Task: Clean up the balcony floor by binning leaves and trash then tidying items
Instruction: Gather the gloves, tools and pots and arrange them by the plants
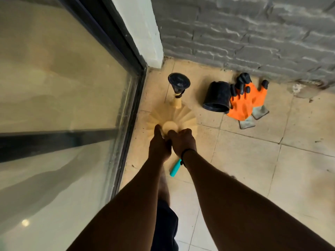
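Down by the sliding glass door, both of your hands meet on a pale yellow ribbed object that spreads like a fan over the tiled floor. Your left hand curls its fingers round the near edge of that fan-shaped piece, and your right hand grips it just beside the left, knuckles up, with a dark band round the wrist. What exactly the piece is, you cannot tell from here; a narrow yellow neck runs from its far side up to a black funnel-shaped cap standing close to the door frame.

To the right of that cap a black pot lies tipped on its side, mouth toward you. Touching it on the right is a pair of orange work gloves with black fingertips and grey cuffs, lying flat near the grey brick wall. Between your forearms a small turquoise lighter lies on the tiles, partly hidden by your right wrist. Grit and small bits of debris speckle the tiles near the wall.
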